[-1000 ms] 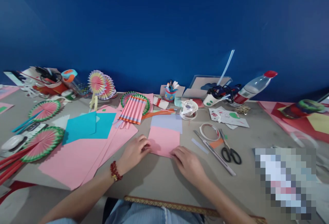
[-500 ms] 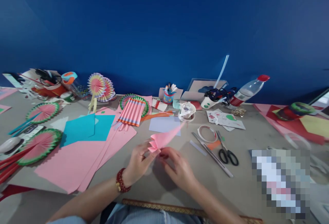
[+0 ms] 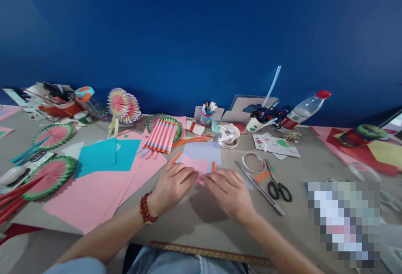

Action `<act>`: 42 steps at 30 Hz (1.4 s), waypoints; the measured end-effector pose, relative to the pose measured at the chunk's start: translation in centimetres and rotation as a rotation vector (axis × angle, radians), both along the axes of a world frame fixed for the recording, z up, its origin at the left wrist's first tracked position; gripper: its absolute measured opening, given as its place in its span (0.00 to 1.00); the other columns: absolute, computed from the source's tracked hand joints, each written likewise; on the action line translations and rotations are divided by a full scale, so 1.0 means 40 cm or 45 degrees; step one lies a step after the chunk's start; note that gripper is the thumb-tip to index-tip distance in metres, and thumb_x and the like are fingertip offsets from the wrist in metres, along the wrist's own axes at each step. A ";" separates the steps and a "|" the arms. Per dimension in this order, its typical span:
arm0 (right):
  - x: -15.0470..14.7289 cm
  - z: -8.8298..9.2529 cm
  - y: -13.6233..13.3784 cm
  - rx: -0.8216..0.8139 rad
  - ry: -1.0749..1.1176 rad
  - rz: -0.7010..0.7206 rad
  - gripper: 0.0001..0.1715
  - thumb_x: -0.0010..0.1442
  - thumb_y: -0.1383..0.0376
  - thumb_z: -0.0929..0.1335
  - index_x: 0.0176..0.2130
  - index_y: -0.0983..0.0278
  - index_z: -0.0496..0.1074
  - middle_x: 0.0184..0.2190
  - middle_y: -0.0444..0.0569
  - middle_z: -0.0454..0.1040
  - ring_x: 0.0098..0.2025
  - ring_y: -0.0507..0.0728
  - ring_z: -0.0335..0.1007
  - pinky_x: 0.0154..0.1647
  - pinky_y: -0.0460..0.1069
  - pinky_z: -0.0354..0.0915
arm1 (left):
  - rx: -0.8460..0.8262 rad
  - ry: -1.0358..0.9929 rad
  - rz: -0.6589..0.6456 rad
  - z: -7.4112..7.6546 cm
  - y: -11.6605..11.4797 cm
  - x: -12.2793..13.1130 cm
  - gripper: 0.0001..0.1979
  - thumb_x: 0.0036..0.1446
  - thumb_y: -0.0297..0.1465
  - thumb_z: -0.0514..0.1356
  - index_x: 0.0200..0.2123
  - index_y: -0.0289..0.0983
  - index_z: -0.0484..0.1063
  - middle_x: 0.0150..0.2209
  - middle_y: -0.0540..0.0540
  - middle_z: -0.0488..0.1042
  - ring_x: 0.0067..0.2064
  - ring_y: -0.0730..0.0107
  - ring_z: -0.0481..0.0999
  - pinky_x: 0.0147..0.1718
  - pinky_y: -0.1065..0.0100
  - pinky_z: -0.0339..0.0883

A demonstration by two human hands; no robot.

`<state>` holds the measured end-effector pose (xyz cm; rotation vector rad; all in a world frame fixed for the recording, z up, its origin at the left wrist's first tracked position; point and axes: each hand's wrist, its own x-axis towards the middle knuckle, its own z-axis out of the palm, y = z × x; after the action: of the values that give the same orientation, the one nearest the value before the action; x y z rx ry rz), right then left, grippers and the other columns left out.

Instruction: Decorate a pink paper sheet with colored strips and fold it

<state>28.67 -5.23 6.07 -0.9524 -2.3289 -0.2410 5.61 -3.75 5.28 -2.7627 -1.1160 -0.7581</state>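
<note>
Between my two hands is a sheet of pink paper [image 3: 196, 164] with orange strips at its side edges; part of it is hidden behind my fingers. My left hand [image 3: 172, 186], with a red bead bracelet at the wrist, has its fingers closed on the paper's near edge. Opposite it, my right hand [image 3: 230, 194] pinches the same edge, its fingertips nearly meeting the left ones. Just beyond the paper lies a pale lilac sheet [image 3: 205, 150]. Left of it rests a pleated pink paper piece [image 3: 161, 135] with striped ends.
Right of my hands are a utility knife [image 3: 260, 188], black-handled scissors [image 3: 279, 190] and a tape roll [image 3: 253, 163]. Pink sheets [image 3: 91, 198] and blue paper [image 3: 97, 156] cover the left. Paper fans [image 3: 52, 177] lie farther left. A bottle [image 3: 306, 110] leans near the wall.
The pink paper was gathered into a narrow, pleated fan shape; now it is spread wider, showing orange side strips. My hands have turned palms down, with both sets of fingers along its near edge.
</note>
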 end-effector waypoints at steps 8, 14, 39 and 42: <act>0.066 -0.088 -0.018 0.025 -0.142 -0.027 0.18 0.66 0.72 0.63 0.51 0.57 0.74 0.47 0.46 0.78 0.45 0.58 0.68 0.46 0.53 0.62 | 0.026 0.147 0.014 -0.068 -0.009 -0.029 0.14 0.70 0.28 0.50 0.51 0.40 0.73 0.46 0.44 0.76 0.44 0.65 0.72 0.45 0.61 0.65; 0.037 -0.178 -0.041 -0.188 -0.241 0.083 0.14 0.66 0.72 0.63 0.47 0.64 0.74 0.37 0.50 0.77 0.40 0.57 0.69 0.42 0.52 0.65 | -0.206 0.164 -0.126 -0.147 -0.029 -0.005 0.10 0.70 0.30 0.51 0.43 0.37 0.72 0.35 0.45 0.71 0.39 0.65 0.70 0.39 0.64 0.65; 0.060 -0.188 -0.008 -0.672 0.244 0.116 0.10 0.69 0.65 0.63 0.39 0.61 0.73 0.36 0.50 0.77 0.39 0.56 0.72 0.42 0.51 0.66 | -0.841 -0.177 -0.010 -0.093 -0.002 -0.079 0.09 0.67 0.32 0.56 0.34 0.37 0.72 0.36 0.48 0.74 0.38 0.69 0.73 0.39 0.69 0.64; 0.062 -0.192 -0.003 -0.738 0.288 0.109 0.08 0.68 0.64 0.64 0.40 0.60 0.73 0.36 0.49 0.77 0.39 0.56 0.72 0.42 0.51 0.66 | -0.884 -0.097 -0.027 -0.080 0.014 -0.076 0.09 0.67 0.33 0.56 0.35 0.37 0.72 0.37 0.48 0.75 0.39 0.68 0.74 0.40 0.69 0.63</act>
<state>31.13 -5.35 -1.61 -1.0709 -2.2525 0.5785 2.56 -3.19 2.10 -3.3125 -1.6233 -0.5535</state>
